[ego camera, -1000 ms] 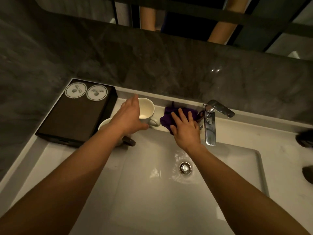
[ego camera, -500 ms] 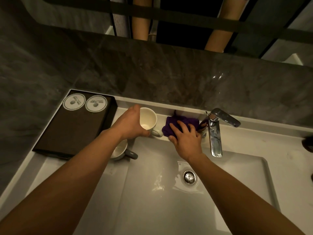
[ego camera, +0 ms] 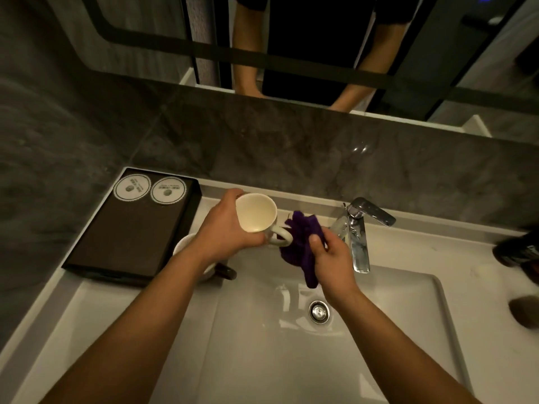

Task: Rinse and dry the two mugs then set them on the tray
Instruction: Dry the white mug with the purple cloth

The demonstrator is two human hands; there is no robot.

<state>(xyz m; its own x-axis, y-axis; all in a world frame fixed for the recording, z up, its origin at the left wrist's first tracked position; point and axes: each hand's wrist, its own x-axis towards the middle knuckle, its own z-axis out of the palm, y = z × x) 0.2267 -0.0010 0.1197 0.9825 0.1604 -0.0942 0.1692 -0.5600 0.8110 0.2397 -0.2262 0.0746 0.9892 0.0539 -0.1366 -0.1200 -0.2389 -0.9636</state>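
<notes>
My left hand [ego camera: 224, 230] grips a white mug [ego camera: 256, 212] by its body, lifted above the sink's back left corner with its mouth tilted toward me and its handle pointing right. My right hand [ego camera: 332, 259] holds a purple cloth [ego camera: 300, 246] bunched up just right of that handle, hanging over the basin. A second white mug [ego camera: 182, 246] with a dark handle stands on the counter under my left forearm, mostly hidden. The dark tray [ego camera: 131, 228] lies at the left, with two round paper coasters [ego camera: 150, 188] at its far end.
A chrome tap [ego camera: 357, 237] stands behind the white sink basin [ego camera: 262, 345], whose drain [ego camera: 319, 312] is wet around it. Dark objects [ego camera: 519, 252] sit at the counter's right edge. A dark stone wall and a mirror rise behind.
My left hand has lifted the white mug off the counter and tilted it. My right hand has closed on the purple cloth and raised it from the sink ledge.
</notes>
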